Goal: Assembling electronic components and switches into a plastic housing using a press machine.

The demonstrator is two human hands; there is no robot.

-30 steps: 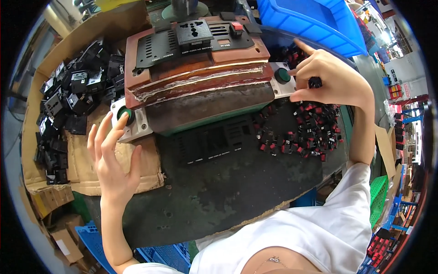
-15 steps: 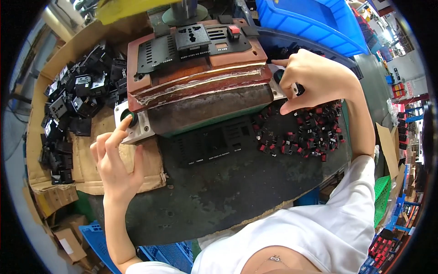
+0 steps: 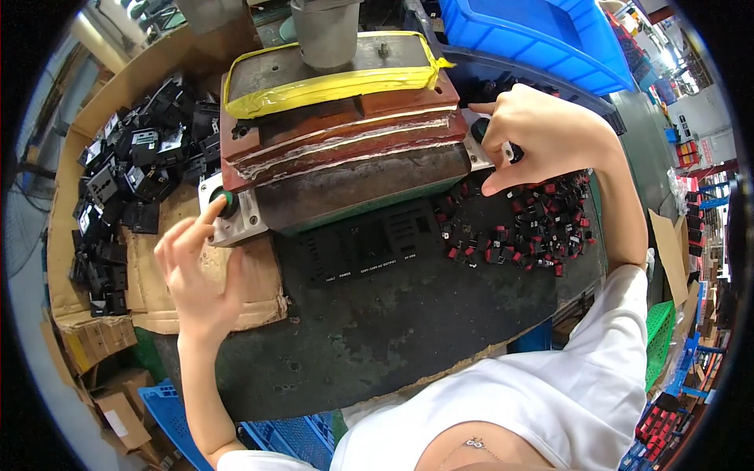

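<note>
My left hand has its fingers apart, the index fingertip on a round green button in a pale metal box at the press's left side. On the far side, my right hand is bent over the matching right-hand control box, fingers apart and holding nothing; its button is mostly hidden. Between my hands, a press head edged with yellow tape sits down on the layered red-brown fixture, hiding the black panel there. Another black slotted panel lies on the dark table in front.
Black socket parts fill an open cardboard box at left. Small red-and-black switches are heaped on the table at right. A blue plastic bin stands at the back right, and blue crates are below the table's front edge.
The yellow-edged press head has come down onto the fixture, covering the black panel with its socket and red switch. Both hands have stayed at the side controls.
</note>
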